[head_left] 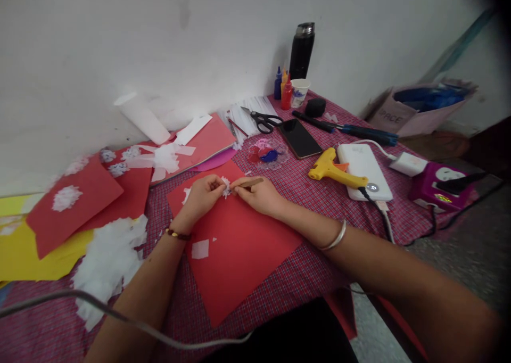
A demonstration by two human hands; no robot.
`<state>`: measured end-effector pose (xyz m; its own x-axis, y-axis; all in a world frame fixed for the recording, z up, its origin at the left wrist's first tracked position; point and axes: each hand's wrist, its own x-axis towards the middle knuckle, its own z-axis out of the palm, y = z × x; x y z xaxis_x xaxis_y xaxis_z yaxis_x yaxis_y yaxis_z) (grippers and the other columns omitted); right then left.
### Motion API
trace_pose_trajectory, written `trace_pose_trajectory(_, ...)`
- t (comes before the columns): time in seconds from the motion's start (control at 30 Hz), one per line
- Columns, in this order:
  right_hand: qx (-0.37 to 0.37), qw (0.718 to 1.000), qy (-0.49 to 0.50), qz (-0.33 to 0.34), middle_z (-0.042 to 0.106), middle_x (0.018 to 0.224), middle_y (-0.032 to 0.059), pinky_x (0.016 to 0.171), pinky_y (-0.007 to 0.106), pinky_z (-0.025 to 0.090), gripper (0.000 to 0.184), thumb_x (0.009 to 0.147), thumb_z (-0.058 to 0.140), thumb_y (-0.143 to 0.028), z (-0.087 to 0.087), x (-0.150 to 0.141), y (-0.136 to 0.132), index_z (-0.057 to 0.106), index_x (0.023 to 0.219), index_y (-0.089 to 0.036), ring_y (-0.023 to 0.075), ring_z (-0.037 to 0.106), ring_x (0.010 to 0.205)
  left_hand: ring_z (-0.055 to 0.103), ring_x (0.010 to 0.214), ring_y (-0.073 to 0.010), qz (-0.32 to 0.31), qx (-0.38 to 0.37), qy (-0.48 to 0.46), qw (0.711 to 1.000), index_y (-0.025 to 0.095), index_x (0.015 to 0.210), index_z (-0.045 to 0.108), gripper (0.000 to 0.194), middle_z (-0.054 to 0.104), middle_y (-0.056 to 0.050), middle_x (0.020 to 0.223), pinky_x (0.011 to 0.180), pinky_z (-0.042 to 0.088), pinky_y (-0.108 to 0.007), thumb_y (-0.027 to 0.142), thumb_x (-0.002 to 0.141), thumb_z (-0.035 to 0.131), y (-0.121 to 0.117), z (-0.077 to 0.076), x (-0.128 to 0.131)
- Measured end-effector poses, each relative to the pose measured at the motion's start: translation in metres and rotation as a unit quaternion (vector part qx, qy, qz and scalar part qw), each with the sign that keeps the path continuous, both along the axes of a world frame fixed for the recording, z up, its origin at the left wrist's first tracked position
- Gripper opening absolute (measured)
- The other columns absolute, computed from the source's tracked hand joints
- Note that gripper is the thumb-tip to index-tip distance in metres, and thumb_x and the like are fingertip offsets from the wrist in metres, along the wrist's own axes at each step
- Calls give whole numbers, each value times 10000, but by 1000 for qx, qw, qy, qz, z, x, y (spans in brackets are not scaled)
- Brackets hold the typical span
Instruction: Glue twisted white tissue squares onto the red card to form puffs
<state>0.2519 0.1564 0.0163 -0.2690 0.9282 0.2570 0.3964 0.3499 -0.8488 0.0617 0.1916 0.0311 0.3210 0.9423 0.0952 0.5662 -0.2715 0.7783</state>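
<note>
A red paper sheet point(235, 256) lies on the checked cloth in front of me. My left hand point(203, 195) is closed in a pinch on a small white tissue piece point(226, 187) just above the sheet. My right hand point(258, 194) meets it from the right, fingers closed round a thin wooden stick point(250, 182) whose tip touches the tissue. A white paper square point(200, 249) and small white scraps rest on the sheet near my left wrist.
A pile of white tissue point(109, 262) and red cards point(75, 203) with white tufts lie left. Behind are scissors point(263, 121), a phone point(299, 138), a yellow glue gun point(333, 171), a white power bank point(365, 171), paint bottles point(286, 94), a flask point(302, 49). A grey cable point(120, 316) crosses the front.
</note>
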Motion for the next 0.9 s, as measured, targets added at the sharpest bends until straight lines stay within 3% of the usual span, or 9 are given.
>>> trace_pose_trajectory(0.13,-4,1000,4,-8,748,967,26,787,300,470,220,875,534,-191,0,-3,-2,740,937,-238,180,669,838,484,524,-120,-8,-23,-8,1000,184,657,585,164,555,14,572,511,355,-238,302,771,580,-2,4,1)
trace_pose_trajectory(0.23,-45,992,116,-5,723,819,25,710,273,486,177,840,531,-180,3,0,1,703,873,-205,154,650,738,507,505,-123,-2,-27,-21,999,177,776,611,197,570,17,598,501,395,-238,355,815,535,-9,19,-6)
trace_pose_trajectory(0.33,-89,958,267,-47,643,664,8,555,232,463,151,828,479,-205,9,8,9,625,819,-171,122,581,568,572,573,-145,55,23,1,998,166,957,620,269,633,-11,725,537,458,-259,382,845,506,-20,35,-22)
trace_pose_trajectory(0.4,-106,945,301,-75,613,632,-1,514,207,447,150,827,451,-217,12,13,13,591,812,-167,106,553,532,627,701,-182,81,92,72,990,157,992,632,292,676,-59,845,637,507,-303,376,866,486,-27,39,-31)
trace_pose_trajectory(0.53,-116,961,240,-74,611,608,2,497,182,443,158,834,432,-186,13,14,19,585,818,-149,91,531,498,627,1040,-274,56,155,178,970,138,1074,643,310,685,-155,1112,936,477,-454,328,881,494,-43,26,-18)
trace_pose_trajectory(0.67,-90,979,175,-54,655,654,31,538,200,463,185,866,436,-153,13,14,18,619,846,-134,104,560,523,489,1285,-315,20,180,230,956,139,1206,610,363,567,-190,1354,1095,337,-544,283,879,544,-88,15,34)
trace_pose_trajectory(0.73,-63,989,128,-43,693,728,58,643,237,494,185,870,464,-143,14,19,16,649,868,-138,135,620,626,404,1362,-324,-81,213,304,925,175,1240,607,368,497,-172,1437,1136,275,-562,316,907,542,-121,21,60)
trace_pose_trajectory(0.8,-33,996,77,-27,724,850,88,793,285,488,172,846,519,-117,16,27,14,681,885,-154,181,665,801,423,1350,-306,-153,220,337,902,205,1257,598,366,505,-140,1438,1144,290,-538,328,915,546,-154,32,78)
trace_pose_trajectory(0.9,-3,1000,6,16,734,969,117,928,346,435,218,773,576,-32,23,39,14,719,856,-174,248,656,982,509,1274,-259,-207,207,332,897,218,1213,612,303,592,-101,1342,1116,370,-477,291,934,518,-187,45,81)
